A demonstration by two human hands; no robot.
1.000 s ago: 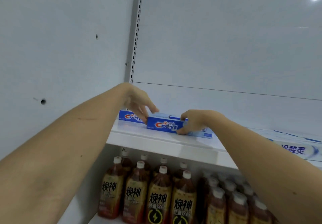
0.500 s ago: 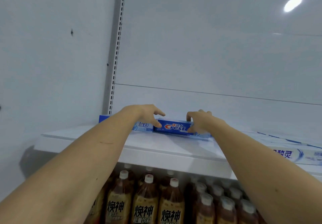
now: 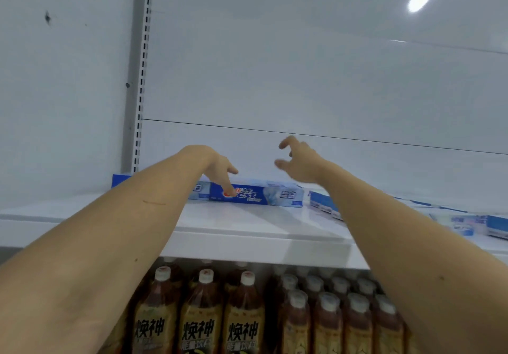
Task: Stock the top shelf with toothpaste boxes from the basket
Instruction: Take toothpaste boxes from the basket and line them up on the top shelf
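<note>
A blue Crest toothpaste box (image 3: 264,195) lies lengthwise on the white top shelf (image 3: 247,232), near the back wall. Behind it to the left another blue box (image 3: 121,180) shows only its end past my left forearm. My left hand (image 3: 220,172) reaches down with straight fingers, one fingertip touching the front of the Crest box. My right hand (image 3: 298,161) hovers above the box's right end, fingers loosely spread and holding nothing. More toothpaste boxes (image 3: 324,206) lie to the right on the same shelf. The basket is out of view.
A slotted metal upright (image 3: 140,78) runs up the back left corner. Pale boxes (image 3: 472,225) lie at the shelf's far right. Below the shelf stand several brown drink bottles (image 3: 200,318) with white caps, packed in rows.
My right hand has let go of the Crest box and lifted above it. My left hand has opened, leaving one fingertip on the box. The view shifted left and down slightly.
</note>
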